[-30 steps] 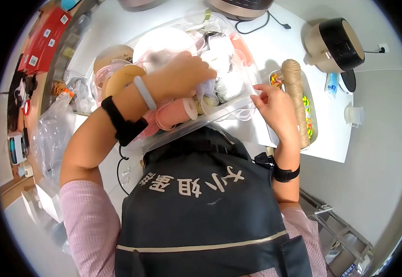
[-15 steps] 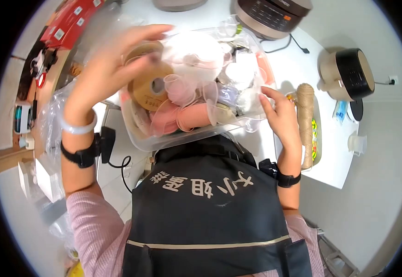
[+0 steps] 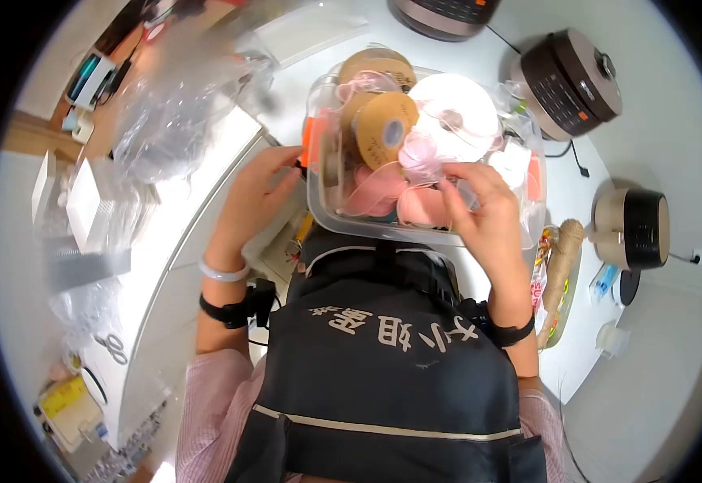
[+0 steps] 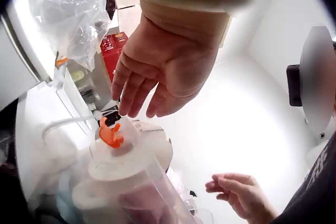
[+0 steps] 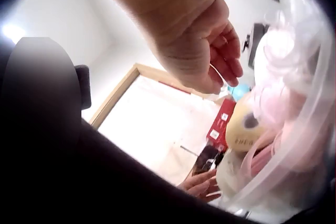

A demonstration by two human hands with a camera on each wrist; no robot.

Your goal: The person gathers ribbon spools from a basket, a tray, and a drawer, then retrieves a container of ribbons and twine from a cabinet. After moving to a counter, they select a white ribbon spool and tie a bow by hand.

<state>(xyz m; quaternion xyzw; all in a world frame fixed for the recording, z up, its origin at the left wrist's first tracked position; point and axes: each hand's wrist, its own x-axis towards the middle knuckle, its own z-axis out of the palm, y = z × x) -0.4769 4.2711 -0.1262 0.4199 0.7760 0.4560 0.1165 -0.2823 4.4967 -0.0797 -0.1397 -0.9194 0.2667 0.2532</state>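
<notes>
Nearest, against the apron (image 3: 391, 330) at the near edge of the surface (image 3: 480, 274): the clear tub (image 3: 403, 232), upright and crowded with spools. Just inside the near wall, a pink spool (image 3: 425, 207); over the tub, near its near right corner, the right hand (image 3: 489, 216), grip open, fingers loosely bent, contact with the pink ribbon ball (image 3: 422, 155) impossible to tell. At the tub's left side, the left hand (image 3: 258, 193), grip open, fingers extended close to the orange clip (image 4: 110, 133), touch unclear.

To handle the tub well, probably best to steady opposite walls evenly and spread the fingers flat; avoid hooking loose ribbon or pressing on the soft ball. Watch for snagging at the clip.

Farther in, two tan spools and a white roll (image 3: 476, 121), leaning close together: best not jolted. Toward the surface's right edge, a twine roll (image 3: 560, 266); beyond the tub, a dark cooker (image 3: 560, 88).
</notes>
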